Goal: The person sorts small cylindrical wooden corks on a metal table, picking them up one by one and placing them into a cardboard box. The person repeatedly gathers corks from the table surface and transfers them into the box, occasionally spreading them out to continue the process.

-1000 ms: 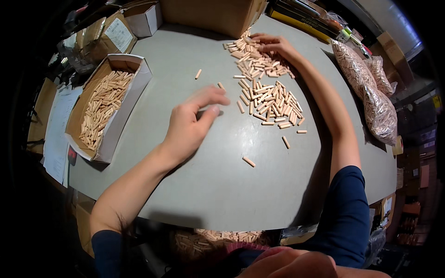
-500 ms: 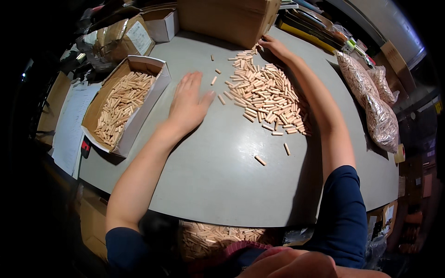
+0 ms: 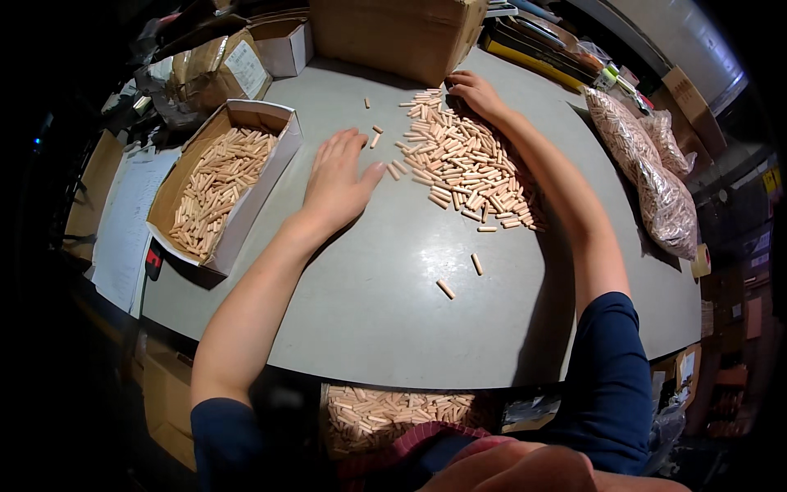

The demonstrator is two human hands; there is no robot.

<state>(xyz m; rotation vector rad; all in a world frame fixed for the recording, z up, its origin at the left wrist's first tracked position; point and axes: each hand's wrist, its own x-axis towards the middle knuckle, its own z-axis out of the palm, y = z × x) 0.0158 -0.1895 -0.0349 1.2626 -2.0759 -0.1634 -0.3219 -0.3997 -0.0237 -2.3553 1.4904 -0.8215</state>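
Observation:
Short wooden dowels lie in a loose pile (image 3: 467, 160) on the grey table. My right hand (image 3: 475, 95) rests at the pile's far edge, beside a large cardboard box, its fingers loosely curved and no dowel visibly gripped. The forearm runs along the pile's right side. Left of the pile, my left hand (image 3: 336, 176) is spread low over the table, palm down and holding nothing. Its thumb points toward a few stray dowels (image 3: 393, 172). Two more dowels (image 3: 445, 289) lie apart, nearer me.
A shallow open carton (image 3: 261, 190) of dowels stands at left, with papers (image 3: 123, 221) beyond it. The large cardboard box (image 3: 385, 37) blocks the far side. Clear plastic bags of dowels (image 3: 648, 172) lie at right. Below the near table edge sits another dowel-filled container (image 3: 393, 414).
My right hand has moved slightly left and nearer along the pile's edge. The pile's right side and the two near dowels appear further left. My left hand stays nearly in place.

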